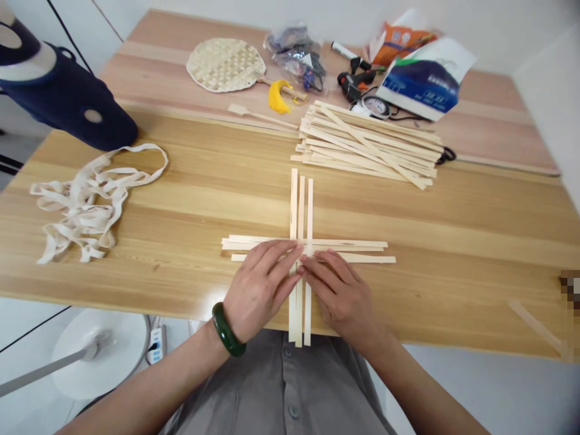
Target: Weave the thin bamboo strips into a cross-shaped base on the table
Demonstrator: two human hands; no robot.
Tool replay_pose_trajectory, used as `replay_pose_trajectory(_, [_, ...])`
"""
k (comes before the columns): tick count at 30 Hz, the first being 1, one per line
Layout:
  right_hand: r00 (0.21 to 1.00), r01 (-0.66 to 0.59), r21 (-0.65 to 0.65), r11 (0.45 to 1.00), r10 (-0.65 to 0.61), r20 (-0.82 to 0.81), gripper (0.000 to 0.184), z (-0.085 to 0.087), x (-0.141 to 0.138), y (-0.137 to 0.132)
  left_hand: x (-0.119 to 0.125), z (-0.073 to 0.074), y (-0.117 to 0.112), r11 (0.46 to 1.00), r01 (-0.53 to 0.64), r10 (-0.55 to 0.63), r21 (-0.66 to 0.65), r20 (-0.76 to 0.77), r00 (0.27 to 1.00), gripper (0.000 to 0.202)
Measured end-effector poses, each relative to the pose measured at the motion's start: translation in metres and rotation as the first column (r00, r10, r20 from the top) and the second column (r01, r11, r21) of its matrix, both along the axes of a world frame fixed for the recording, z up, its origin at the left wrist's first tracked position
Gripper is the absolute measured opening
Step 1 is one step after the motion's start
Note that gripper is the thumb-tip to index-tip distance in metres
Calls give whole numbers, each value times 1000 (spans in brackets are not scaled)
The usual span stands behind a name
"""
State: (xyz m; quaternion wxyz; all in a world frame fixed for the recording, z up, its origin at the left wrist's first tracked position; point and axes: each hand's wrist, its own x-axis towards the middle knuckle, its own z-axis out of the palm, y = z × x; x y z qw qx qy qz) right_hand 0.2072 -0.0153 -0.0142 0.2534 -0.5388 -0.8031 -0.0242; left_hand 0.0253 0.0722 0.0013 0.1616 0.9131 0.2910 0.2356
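Three flat, pale wooden strips (294, 199) run up and down in front of me, crossed by a few sideways wooden strips (369, 258). The crossing lies partly hidden under my fingers. My left hand (263, 287), a green bangle on its wrist, has its fingertips pressed on the crossing from the left. From the right, my right hand (342, 293) holds the strips at the same spot, its fingers bent and close to the left thumb. Whether the strips pass over or under each other is hard to see beneath the fingers.
Behind the crossing lies a pile of loose strips (367, 145). A woven fan (226, 63), yellow tassel (278, 96), glue gun (356, 84) and tissue pack (419, 84) are farther back. Tangled cloth tape (95, 199) lies left, near a dark blue padded object (77, 90).
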Motion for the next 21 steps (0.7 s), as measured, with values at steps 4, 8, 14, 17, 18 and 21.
replay_pose_trajectory(4, [998, -18, -1, 1000, 18, -52, 31, 2, 1, 4, -6, -3, 9, 999, -8, 11, -31, 101, 995, 39])
replay_pose_trajectory(8, [993, -14, -34, 999, 10, -121, 23, 6, 5, 14, -8, -12, 21, 992, 61, -47, -110, 128, 991, 28])
replay_pose_trajectory(14, [985, 45, -90, 995, -59, -163, 16, 8, 20, 32, -7, -17, 24, 985, 70, -36, -158, 207, 978, 25])
replay_pose_trajectory(17, [981, 51, -118, 992, -72, -181, 20, 7, 26, 36, -7, -17, 24, 982, 77, -39, -170, 219, 975, 22])
replay_pose_trajectory(18, [979, 44, -127, 991, -68, -190, 19, 6, 28, 36, -7, -17, 24, 983, 76, -38, -169, 218, 975, 21])
replay_pose_trajectory(21, [970, 36, -135, 990, -68, -234, 15, 2, 28, 36, -7, -17, 24, 990, 62, -34, -129, 203, 979, 20])
